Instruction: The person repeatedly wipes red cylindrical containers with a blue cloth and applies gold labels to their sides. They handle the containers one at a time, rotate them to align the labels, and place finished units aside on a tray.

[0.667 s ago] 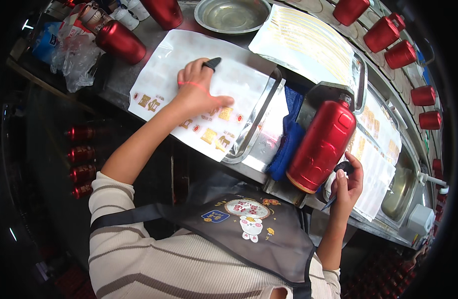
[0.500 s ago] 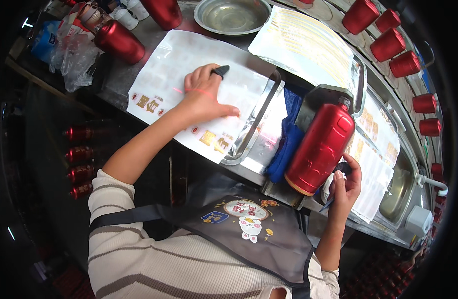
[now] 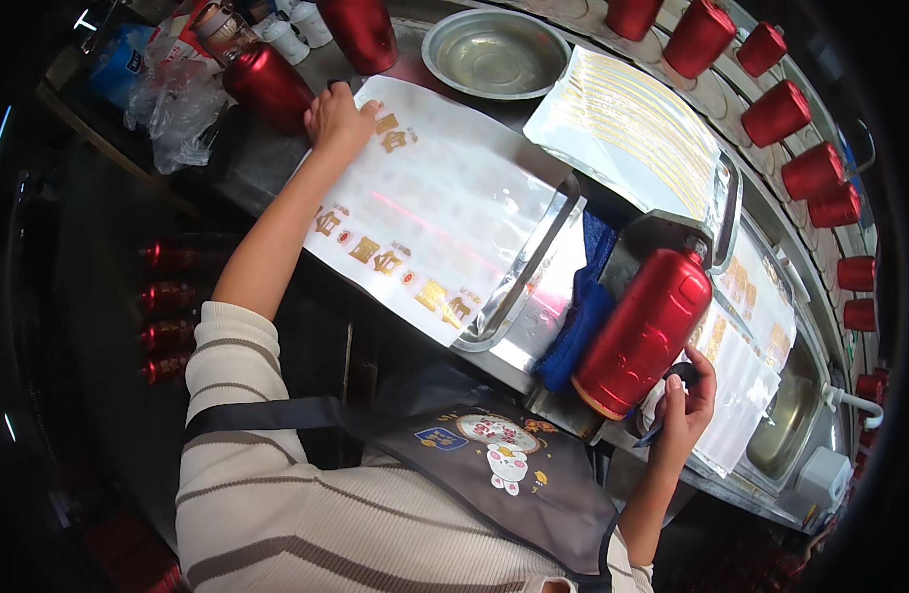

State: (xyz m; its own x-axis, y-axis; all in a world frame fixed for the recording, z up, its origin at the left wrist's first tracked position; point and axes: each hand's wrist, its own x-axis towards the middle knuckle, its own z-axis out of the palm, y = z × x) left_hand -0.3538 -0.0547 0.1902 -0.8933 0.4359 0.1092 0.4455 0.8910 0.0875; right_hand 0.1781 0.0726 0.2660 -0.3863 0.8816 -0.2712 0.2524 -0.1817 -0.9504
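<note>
My left hand (image 3: 340, 121) is at the far left edge of a white sheet with gold decals (image 3: 430, 208). Its fingers are curled with a black cover on one, and the fingertips are hidden, so what they grip does not show. A red bottle (image 3: 265, 87) stands just beyond them. My right hand (image 3: 686, 400) is closed around a thin dark pointed tool (image 3: 651, 435), beside the lower side of a large embossed red bottle (image 3: 647, 331). That bottle lies tilted on a metal holder, neck away from me, near a blue cloth (image 3: 577, 331).
A metal basin (image 3: 494, 54) sits at the back. Beside it lies a sheet with yellow stripes (image 3: 632, 124) on a tray. More decal sheets (image 3: 731, 395) and a sink (image 3: 783, 425) are at the right. Several red bottles line the far right; plastic bags (image 3: 173, 109) lie at the left.
My left hand has moved from the middle of the decal sheet to its far left edge, uncovering gold decals. The right hand stays beside the large bottle. The whole view has shifted slightly.
</note>
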